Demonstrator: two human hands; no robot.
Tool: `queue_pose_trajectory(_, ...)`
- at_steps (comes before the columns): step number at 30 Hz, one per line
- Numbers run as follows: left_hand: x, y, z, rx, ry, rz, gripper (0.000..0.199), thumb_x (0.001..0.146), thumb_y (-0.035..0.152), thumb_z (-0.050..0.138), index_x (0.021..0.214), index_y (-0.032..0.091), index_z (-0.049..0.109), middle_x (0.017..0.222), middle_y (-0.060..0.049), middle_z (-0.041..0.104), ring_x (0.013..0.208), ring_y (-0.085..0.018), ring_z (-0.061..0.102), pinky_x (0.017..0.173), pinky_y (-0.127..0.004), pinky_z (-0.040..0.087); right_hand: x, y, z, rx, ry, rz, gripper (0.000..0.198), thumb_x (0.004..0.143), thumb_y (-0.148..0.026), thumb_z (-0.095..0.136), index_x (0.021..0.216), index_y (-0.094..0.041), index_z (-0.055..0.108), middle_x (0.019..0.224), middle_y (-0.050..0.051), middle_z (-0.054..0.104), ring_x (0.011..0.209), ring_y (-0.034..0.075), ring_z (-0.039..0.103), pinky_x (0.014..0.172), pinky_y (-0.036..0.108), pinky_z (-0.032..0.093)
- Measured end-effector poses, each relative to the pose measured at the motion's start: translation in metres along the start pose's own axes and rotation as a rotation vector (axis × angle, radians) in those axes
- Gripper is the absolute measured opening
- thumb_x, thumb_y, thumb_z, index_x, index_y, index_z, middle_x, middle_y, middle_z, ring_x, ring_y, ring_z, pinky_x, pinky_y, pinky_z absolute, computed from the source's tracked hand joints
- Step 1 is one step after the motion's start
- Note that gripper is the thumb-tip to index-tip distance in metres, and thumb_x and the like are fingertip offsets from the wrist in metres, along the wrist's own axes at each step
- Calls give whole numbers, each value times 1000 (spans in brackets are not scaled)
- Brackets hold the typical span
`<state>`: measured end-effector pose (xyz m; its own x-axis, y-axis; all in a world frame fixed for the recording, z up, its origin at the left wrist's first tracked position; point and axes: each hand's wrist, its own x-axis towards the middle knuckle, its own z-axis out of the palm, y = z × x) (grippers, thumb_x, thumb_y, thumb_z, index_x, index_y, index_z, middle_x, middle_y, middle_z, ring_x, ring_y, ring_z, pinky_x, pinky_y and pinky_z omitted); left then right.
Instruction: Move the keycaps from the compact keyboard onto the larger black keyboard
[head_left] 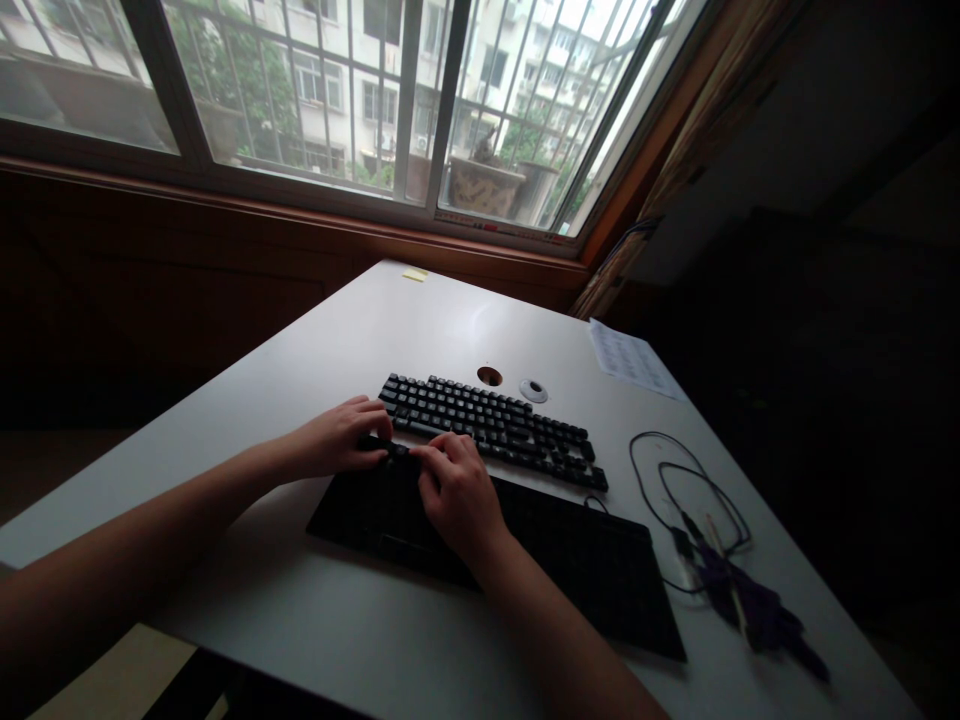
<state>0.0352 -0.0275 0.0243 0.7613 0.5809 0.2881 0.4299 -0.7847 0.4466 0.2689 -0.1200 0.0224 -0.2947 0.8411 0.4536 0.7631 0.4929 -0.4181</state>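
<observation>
A black keyboard [577,545] lies on the white table in front of me, its surface too dark to make out well. My left hand [346,437] is closed around its far left corner, with curled fingers on the far side and the thumb on the near side. My right hand [459,487] rests over the keyboard's left part, palm down. Its thumb and forefinger come together at the far edge, close to the left fingertips; whatever is between them is too small to name. Just beyond lie rows of black keycaps [480,415] in a keyboard layout, with white tabletop showing through gaps.
A black cable [705,470] loops on the right beside a dark purple bundle [757,605]. Printed paper [634,358] lies at the table's right edge. Behind the keycaps are a round cable hole [490,376] and its grey cover [534,390]. A barred window stands beyond the table.
</observation>
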Motion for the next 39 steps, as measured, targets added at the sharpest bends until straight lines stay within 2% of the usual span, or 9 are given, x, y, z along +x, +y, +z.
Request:
queue_pose_trajectory(8,-1,-3,2,2,21,-4,10,88,27,64,95,21,62,93,-3,62,92,-20,53,79,-31,44,0,0,1,-6,0,-1,31,87,-8,57,111,-23,71,101,8,62,99,25,54,92,41,49)
queue_pose_trajectory(26,0,1,-1,9,2,1,9,89,28,66,96,23,67,97,-4,63,96,-22,55,84,-32,45,0,1,0,-4,-12,-3,31,89,-10,56,113,-21,71,102,8,62,99,25,54,92,41,49)
queue_pose_trajectory(39,-1,0,0,8,4,-10,8,88,26,65,94,21,63,97,-3,62,96,-21,54,83,-31,43,0,2,0,5,-13,-10,30,88,-8,56,109,-20,73,100,8,62,98,24,54,91,40,49)
